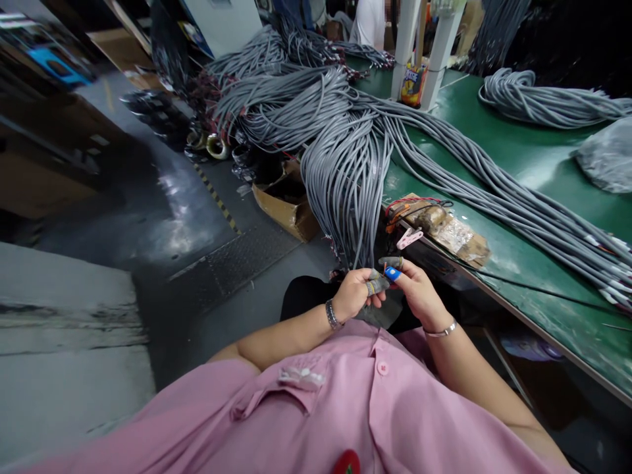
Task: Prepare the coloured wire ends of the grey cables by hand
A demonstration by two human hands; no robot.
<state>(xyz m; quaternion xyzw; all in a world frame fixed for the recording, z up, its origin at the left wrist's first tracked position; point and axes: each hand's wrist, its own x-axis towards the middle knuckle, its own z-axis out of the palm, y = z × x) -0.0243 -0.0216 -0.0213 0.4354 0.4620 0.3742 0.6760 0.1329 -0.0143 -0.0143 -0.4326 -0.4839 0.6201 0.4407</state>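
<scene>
Dangling gray cables (345, 191) above left hand (353, 294)

No legible text anywhere. Yellow-orange packet (413, 84) between the white posts (423, 49) on the green table (538, 164): printed lettering, too small and blurred to read. Red badge (347, 463) on the pink shirt (316, 408): cut off at the frame edge, no letters made out. Blue item (59, 66) at far left: motion-blurred, nothing readable. No numbers or signs elsewhere.
</scene>
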